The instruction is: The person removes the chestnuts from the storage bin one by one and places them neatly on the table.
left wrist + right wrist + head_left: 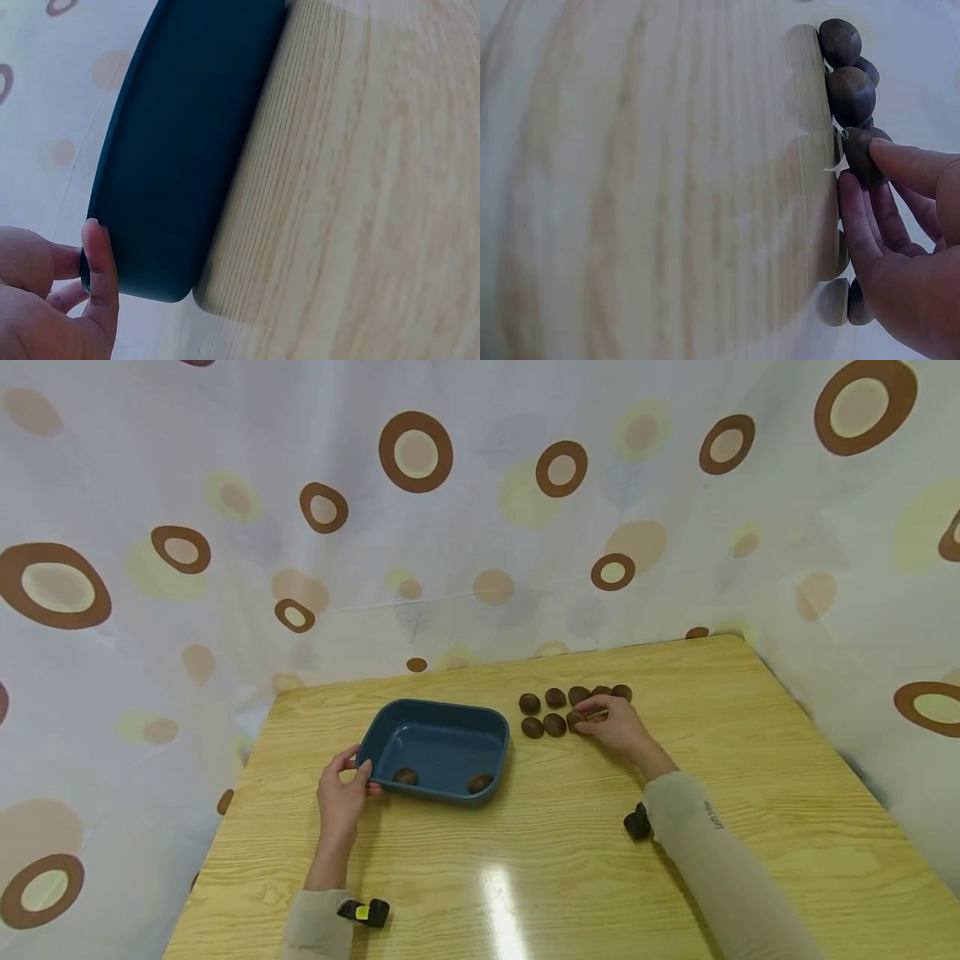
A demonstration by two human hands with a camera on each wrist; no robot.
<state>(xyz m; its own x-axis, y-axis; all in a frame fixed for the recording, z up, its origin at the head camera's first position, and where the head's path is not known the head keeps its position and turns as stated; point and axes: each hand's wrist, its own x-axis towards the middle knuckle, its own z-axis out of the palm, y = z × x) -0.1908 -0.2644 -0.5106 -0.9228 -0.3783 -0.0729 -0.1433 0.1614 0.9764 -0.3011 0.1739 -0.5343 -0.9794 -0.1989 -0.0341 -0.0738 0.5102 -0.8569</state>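
My left hand [343, 797] grips the near left corner of a dark blue rectangular tray [442, 703], its thumb at the rim. In the left wrist view the tray's side [180, 142] stands on the wood, with the fingers around its end. Inside lie two dark brown egg-shaped objects, one on the left [406, 776] and one on the right [480, 783]. To the right of the tray, my right hand [617, 724] pinches another brown egg-shaped object [866, 156] between thumb and fingers. Several more stand around it in two rows, including a front one [554, 724] and a back one [556, 697].
Everything stands on a light wood-grain table [570, 860]. A white curtain [465, 527] printed with brown and yellow circles hangs behind and along both sides. Each sleeve carries a small black camera at the wrist.
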